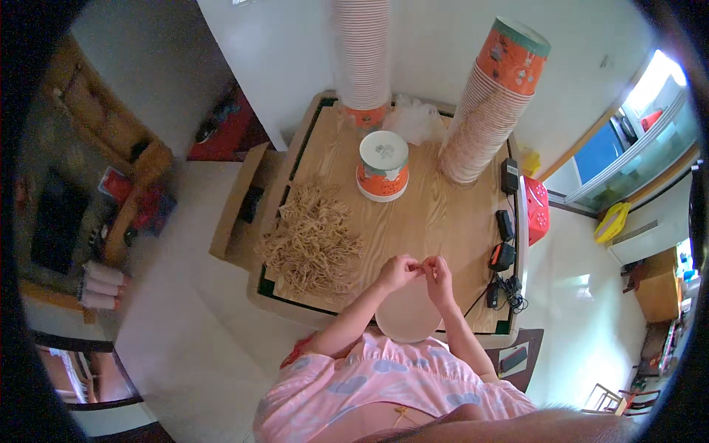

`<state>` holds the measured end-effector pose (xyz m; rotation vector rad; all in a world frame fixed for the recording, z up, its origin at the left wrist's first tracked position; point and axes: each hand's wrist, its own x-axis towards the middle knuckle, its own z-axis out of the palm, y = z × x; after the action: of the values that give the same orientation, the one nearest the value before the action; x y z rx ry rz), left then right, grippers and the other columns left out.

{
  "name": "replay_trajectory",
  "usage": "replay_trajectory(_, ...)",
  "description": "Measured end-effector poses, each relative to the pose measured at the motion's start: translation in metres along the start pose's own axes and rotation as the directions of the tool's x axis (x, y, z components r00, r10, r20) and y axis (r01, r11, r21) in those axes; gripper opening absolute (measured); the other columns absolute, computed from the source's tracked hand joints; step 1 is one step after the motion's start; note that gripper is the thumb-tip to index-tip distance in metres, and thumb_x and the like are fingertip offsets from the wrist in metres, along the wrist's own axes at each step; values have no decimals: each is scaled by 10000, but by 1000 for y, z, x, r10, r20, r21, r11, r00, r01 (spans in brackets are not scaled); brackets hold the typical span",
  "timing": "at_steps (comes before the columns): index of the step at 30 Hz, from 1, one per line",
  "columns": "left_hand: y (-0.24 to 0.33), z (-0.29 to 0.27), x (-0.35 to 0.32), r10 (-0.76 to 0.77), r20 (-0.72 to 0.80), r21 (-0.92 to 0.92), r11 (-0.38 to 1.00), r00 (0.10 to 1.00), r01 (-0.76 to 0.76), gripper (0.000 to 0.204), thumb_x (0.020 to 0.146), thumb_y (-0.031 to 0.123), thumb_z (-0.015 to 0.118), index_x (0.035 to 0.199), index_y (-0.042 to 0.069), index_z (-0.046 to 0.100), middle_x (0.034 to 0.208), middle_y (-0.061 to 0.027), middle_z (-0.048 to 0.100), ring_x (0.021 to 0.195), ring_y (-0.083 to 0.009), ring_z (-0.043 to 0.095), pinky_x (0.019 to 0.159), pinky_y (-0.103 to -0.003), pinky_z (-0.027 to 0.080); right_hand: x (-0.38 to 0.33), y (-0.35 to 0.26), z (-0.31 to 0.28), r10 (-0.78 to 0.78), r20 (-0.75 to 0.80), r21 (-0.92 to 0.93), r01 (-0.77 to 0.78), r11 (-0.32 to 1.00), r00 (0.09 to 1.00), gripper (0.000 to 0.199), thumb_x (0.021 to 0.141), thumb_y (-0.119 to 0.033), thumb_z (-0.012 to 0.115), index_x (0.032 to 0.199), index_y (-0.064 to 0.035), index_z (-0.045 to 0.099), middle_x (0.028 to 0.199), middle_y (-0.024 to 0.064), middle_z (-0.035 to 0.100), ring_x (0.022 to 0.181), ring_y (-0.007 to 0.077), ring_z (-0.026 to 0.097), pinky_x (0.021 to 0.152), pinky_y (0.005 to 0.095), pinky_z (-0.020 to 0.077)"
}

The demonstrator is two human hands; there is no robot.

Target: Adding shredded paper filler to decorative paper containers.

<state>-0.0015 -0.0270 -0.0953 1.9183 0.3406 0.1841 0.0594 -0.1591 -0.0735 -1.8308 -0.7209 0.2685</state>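
Near the table's front edge, my left hand (399,272) and my right hand (439,282) meet with fingertips pinched together. What they hold between them is too small to make out. Just below them, against my body, is a pale round paper tub (408,317), partly covered by my hands and wrists. A loose heap of tan twisted cords (314,240) lies to the left of my left hand. Farther back, an orange and white paper tub (382,177) stands with its pale round end up.
Tall stacks of nested paper tubs rise at the back, one white stack (362,52) and one leaning stack (487,111). A crumpled clear plastic bag (413,119) lies between them. Black adapters and cables (504,255) line the table's right edge. A red stool (536,210) stands beyond it.
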Motion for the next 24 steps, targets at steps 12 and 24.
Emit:
replay_trajectory(12,-26,8,-8,-174,-62,-391,910,983,137,119,745,136,652,765,21,628,651,-3,596,597,-55,518,549,-222,434,-24,-34,-2,-132,115,-508,172,844,985,234,678,-164,669,859,-106,532,948,68,522,908,277,480,793,381,356)
replay_trajectory(24,-18,4,-7,-245,-27,-492,847,969,201,119,762,124,648,785,8,631,696,-9,609,642,-63,541,592,-213,446,-15,-26,-1,-238,14,-379,226,897,971,81,704,-30,627,760,-62,579,757,73,585,749,250,552,700,361,418)
